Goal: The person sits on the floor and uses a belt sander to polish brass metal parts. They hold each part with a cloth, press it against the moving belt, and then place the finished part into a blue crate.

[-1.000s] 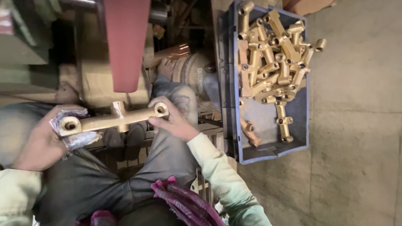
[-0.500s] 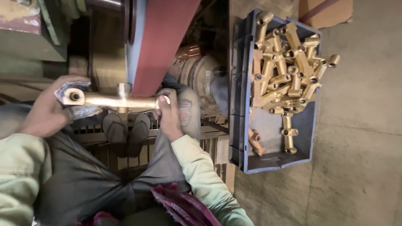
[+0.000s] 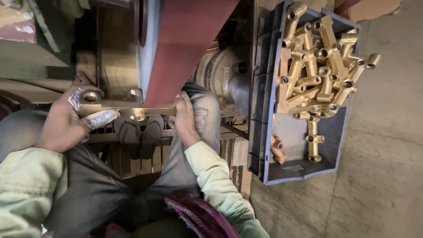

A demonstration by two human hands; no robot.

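Left hand: the left hand [image 3: 66,121], at 9 o'clock, is curled round one end of the brass fitting [image 3: 128,108], its fingers wrapped in tape or cloth.
Right hand: the right hand [image 3: 185,119], near centre, is closed on the other end, thumb on top.
Fitting: a long brass bar with open ports, held level across the knees, its middle against the red belt [image 3: 185,48] running up to 12 o'clock.
Handling: solid metal, so likely heavy and stiff; smooth faces may slip, and it probably warms at the belt. The ends are the safest hold, away from the abrasive.
Crate: a blue crate [image 3: 264,132] at 3 o'clock holds a heap of similar fittings [image 3: 321,70].
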